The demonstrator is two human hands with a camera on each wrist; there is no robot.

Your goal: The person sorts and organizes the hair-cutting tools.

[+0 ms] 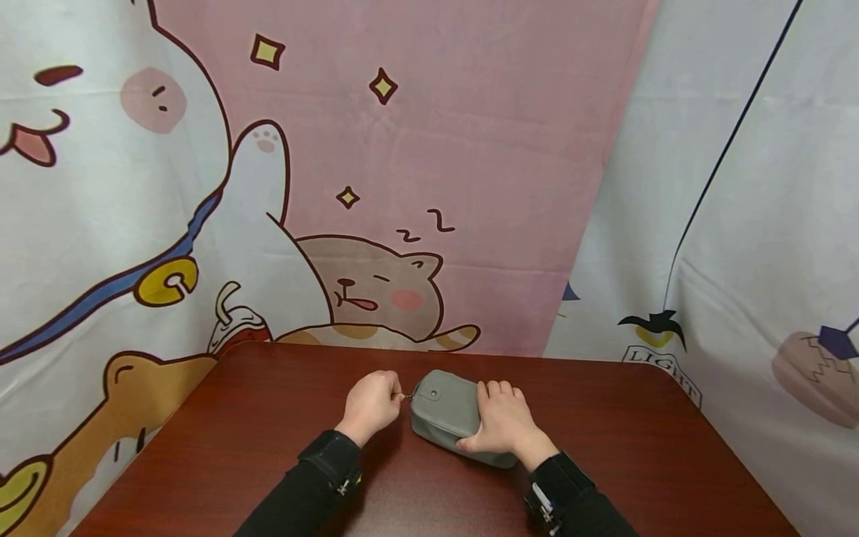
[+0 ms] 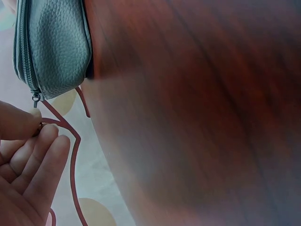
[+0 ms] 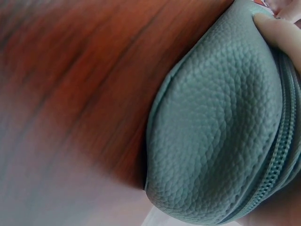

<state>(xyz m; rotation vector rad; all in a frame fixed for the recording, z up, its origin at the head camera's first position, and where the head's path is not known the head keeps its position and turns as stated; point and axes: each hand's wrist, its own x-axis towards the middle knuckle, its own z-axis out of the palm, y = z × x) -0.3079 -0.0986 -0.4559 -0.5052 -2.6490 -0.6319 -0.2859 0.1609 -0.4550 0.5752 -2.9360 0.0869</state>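
Note:
A grey-green pebbled-leather zip pouch (image 1: 444, 406) lies on the reddish-brown table. Its near right end is gripped by my right hand (image 1: 502, 419), fingers over the top and thumb on the near side. At the pouch's left end, my left hand (image 1: 371, 406) pinches the zipper pull between thumb and fingers. Seen from the left wrist, a small metal zipper slider (image 2: 36, 97) sits at the corner, with the pull running into the pinch. The zipper teeth (image 3: 275, 165) run along the side in the right wrist view, meshed together there.
The wooden table (image 1: 268, 447) narrows toward its far edge. Right behind it hangs a printed cloth (image 1: 503, 186) with cartoon animals, and a white cloth (image 1: 738, 224) with a black line covers the right side.

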